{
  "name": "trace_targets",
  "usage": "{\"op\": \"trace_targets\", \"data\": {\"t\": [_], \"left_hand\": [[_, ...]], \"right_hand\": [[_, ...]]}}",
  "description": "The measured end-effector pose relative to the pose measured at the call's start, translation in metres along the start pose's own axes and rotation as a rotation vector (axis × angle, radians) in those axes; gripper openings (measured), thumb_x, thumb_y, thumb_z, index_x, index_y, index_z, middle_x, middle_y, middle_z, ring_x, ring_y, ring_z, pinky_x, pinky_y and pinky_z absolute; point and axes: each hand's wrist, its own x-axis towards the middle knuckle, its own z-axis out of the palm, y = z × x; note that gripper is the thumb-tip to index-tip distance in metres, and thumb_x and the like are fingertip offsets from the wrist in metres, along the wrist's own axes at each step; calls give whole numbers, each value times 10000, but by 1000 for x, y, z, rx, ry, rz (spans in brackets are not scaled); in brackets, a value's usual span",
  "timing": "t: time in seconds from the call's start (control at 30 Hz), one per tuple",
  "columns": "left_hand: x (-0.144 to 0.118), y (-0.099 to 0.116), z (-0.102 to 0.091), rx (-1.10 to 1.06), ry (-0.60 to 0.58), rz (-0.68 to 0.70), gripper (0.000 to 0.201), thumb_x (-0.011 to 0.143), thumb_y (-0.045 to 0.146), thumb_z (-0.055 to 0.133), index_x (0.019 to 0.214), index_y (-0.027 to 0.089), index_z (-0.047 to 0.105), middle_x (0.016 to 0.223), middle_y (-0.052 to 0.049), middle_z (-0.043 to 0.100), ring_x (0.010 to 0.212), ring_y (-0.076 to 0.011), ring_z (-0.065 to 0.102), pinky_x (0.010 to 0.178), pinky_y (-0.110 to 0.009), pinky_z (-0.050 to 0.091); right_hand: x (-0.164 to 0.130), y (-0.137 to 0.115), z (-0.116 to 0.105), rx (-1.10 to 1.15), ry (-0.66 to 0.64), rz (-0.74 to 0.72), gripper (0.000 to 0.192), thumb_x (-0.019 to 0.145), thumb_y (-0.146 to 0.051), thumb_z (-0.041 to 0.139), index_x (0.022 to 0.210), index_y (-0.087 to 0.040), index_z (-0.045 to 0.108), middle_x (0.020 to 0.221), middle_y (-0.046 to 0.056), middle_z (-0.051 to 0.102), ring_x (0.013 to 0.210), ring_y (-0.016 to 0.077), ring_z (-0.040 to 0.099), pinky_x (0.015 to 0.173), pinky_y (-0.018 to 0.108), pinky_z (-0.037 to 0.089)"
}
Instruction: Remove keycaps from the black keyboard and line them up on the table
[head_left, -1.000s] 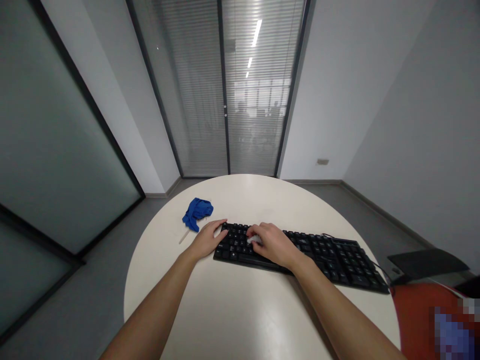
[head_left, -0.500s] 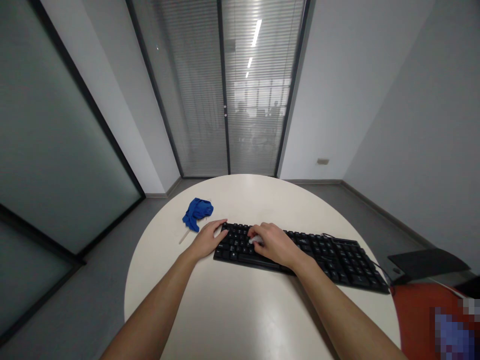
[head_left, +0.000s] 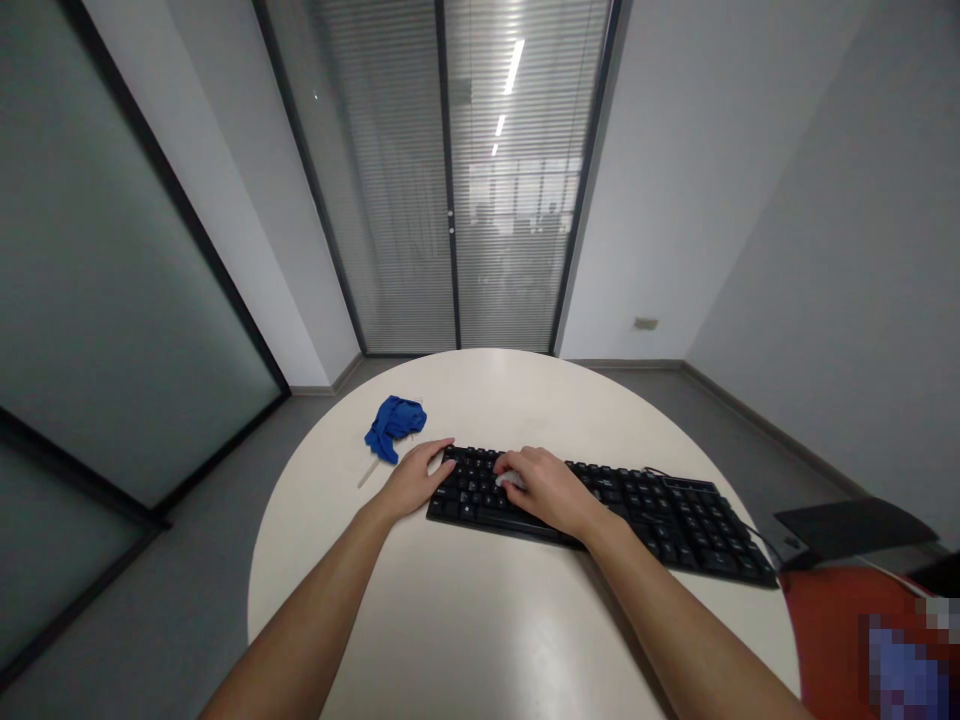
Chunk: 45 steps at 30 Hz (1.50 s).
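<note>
A black keyboard lies slantwise across the round table. My left hand holds its left end, with the thumb on the top side and the fingers along the far left corner. Over the keys left of the keyboard's middle, my right hand is closed on a small white wad, soft-looking like tissue or a wipe. Most of the wad is hidden by the fingers, and it appears to touch the keys. Beyond my left hand sits a crumpled blue cloth.
A thin pale stick pokes out from beside the cloth. The cream tabletop has a rounded far edge. At the right, past the table's rim, are a red surface and a dark flat panel. Blinds-covered glass stands behind.
My right hand has shifted very slightly to the left over the keys with the white wad. My left hand and the keyboard look almost the same.
</note>
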Motion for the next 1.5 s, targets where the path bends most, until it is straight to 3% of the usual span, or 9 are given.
{"op": "trace_targets", "data": {"t": [0.57,1.5], "left_hand": [[1,-1,0,-5,-1,-20,452,915,415,537,1318,212,569,1339,-85,601,1252,-250,540,1107,-435,388],[1,1,1,-2,5,-2,446,918,413,534,1314,212,571,1338,-80,601,1252,-236,544,1104,-406,394]], "right_hand": [[0,0,6,24,38,-51,203,886,-118,560,1065,-204,601,1003,53,686,932,207,607,846,332,450],[0,-6,11,16,66,-13,188,890,-138,559,1061,-204,601,973,47,681,898,207,603,831,322,444]]}}
